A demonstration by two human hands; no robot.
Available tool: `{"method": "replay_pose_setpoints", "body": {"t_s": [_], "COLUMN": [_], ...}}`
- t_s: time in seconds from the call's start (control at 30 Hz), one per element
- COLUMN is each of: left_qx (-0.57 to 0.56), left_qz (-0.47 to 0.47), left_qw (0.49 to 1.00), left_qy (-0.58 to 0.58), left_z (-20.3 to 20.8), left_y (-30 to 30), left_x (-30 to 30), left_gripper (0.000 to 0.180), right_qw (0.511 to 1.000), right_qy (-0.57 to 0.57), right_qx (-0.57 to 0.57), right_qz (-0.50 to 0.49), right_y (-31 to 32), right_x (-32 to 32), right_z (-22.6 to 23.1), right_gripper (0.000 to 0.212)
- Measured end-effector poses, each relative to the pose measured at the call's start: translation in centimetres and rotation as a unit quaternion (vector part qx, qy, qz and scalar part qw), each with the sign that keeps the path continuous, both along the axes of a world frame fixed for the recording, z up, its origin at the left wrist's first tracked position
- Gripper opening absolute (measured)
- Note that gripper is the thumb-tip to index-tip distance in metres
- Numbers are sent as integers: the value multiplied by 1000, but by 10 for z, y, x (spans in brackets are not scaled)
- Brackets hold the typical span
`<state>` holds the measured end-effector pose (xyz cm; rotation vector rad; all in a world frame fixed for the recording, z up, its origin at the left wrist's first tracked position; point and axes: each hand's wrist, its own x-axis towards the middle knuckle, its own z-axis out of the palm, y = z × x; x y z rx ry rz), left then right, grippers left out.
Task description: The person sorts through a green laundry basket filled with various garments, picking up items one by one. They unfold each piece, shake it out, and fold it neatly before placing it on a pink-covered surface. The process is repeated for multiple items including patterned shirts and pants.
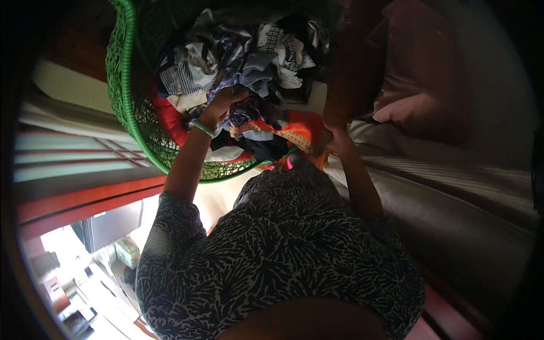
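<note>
An orange cloth (306, 122) stretches between a person's two hands, over the near right side of a green woven basket (129, 71). Loose pieces crowd underneath, so a pull could drag a neighbour along if the layers are tangled, and the cloth could slip over the rim if the hold on its end is weak. It is vivid orange, loosely bunched, with a paler dotted band along its lower edge; toward the left it meets dark patterned fabric (266, 110), perhaps part of the same piece. The left hand (222, 105), a pale bracelet (203, 129) at its wrist, pinches that dark fabric. The right hand (334, 141) is at the orange end, in shadow; whether its fingers are closed cannot be told. Beyond lie a striped light garment (190, 71), checked white cloth (277, 42) and red fabric (169, 116). Farther right sits a pink cushion (419, 85).
</note>
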<state>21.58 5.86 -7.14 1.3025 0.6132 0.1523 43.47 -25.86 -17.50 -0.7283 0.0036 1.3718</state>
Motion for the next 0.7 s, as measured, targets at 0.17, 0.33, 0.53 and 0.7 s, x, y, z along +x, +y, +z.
{"method": "replay_pose_setpoints", "body": {"t_s": [0.17, 0.33, 0.53, 0.7], "left_qx": [91, 382, 630, 528], "left_qz": [-43, -68, 72, 36], "left_qw": [979, 844, 652, 727], "left_qy": [-176, -370, -416, -438], "left_z": [55, 138, 179, 205], "left_y": [16, 5, -41, -67], "left_x": [34, 61, 126, 188], "left_gripper": [16, 26, 28, 43], "right_qw": [948, 837, 667, 693], "right_qy": [-299, -456, -695, -654], "right_qx": [33, 193, 47, 16], "right_qz": [-106, -233, -264, -302], "right_y": [-16, -71, -109, -124], "right_x": [54, 88, 110, 159], "right_z": [79, 184, 250, 282], "right_gripper": [33, 21, 35, 32]}}
